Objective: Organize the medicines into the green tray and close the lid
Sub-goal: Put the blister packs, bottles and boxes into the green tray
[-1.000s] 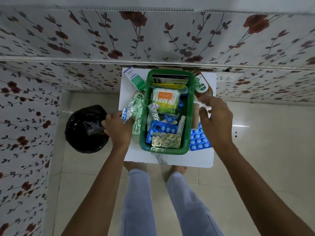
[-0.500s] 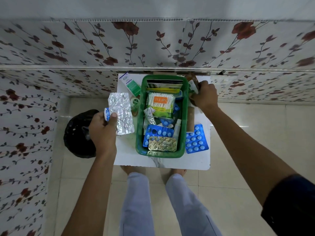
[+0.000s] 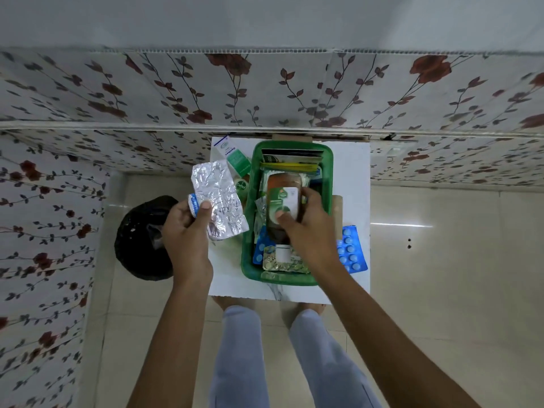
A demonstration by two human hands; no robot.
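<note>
The green tray point(image 3: 248, 231) stands on a small white table point(image 3: 350, 160), packed with blister strips, packets and a gold strip point(image 3: 282, 262) at its near end. My right hand point(image 3: 306, 228) grips a brown bottle with a green and white label point(image 3: 284, 198), held lying over the middle of the tray. To the left of the tray, my left hand point(image 3: 185, 228) holds up silver foil blister strips point(image 3: 217, 198) above the table. A blue blister strip point(image 3: 351, 248) lies on the table right of the tray. A green and white box point(image 3: 232, 156) and a small green bottle point(image 3: 242, 187) lie left of it.
A black bin bag point(image 3: 141, 240) sits on the floor left of the table. A flowered wall runs close behind the table and along the left. My feet stand under the table's near edge. A brown roll point(image 3: 337, 206) lies by the tray's right wall.
My right hand took the brown bottle from the table's far right corner and brought it over the tray. My left hand lifted the silver strips off the table.
</note>
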